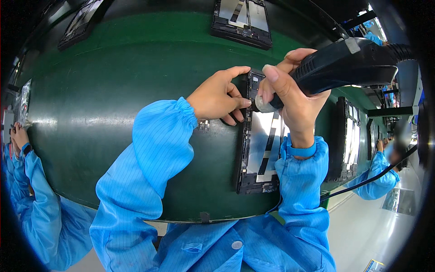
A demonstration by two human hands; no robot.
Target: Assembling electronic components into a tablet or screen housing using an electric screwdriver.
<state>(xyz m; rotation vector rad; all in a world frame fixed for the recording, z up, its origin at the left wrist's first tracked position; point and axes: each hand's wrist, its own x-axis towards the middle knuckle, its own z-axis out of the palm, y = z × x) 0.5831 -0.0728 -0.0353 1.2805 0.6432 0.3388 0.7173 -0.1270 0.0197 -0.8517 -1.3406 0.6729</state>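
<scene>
An opened tablet (260, 154) lies in front of me on the green mat, its black frame, silvery plates and dark flat cables exposed. My left hand (215, 97) grips its upper left edge, index finger at the far corner and thumb on the rim, the other fingers curled beside it. In my right hand (294, 93) is a black corded hand tool (344, 65) with a ridged body and a whitish, rounded part near its tip. That tip is over the tablet's upper part; my fingers partly hide where it meets the tablet. A small dark piece shows under my left fingertips.
Other opened tablets stand at the far side (242, 20), far left (81, 22) and right (346, 140). Small metallic parts (204, 126) lie left of my tablet. A black cable (367, 179) runs along the right. Co-workers in blue sleeves (41, 181) sit on both sides.
</scene>
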